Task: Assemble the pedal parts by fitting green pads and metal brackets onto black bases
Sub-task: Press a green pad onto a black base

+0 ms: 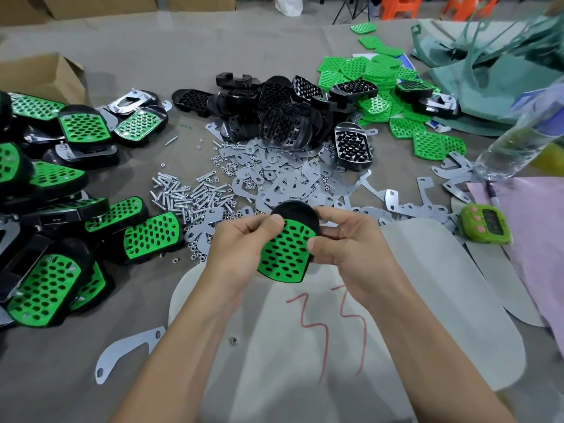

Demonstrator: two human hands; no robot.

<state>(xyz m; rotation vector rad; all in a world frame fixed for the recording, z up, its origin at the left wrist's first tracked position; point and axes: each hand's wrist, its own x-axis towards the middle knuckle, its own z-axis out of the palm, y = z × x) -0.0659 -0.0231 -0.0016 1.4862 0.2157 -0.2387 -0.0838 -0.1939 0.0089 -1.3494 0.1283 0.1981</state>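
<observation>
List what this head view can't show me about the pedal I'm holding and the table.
- Head view: the black base underside, hidden behind the green pad, left hand and right hand.
- Head view: whether the pad's edges sit flush; both thumbs cover parts of them.
- Head view: the assembled pedals at far left, cut by the frame edge.
- Head view: the green timer display, too small to read.
</observation>
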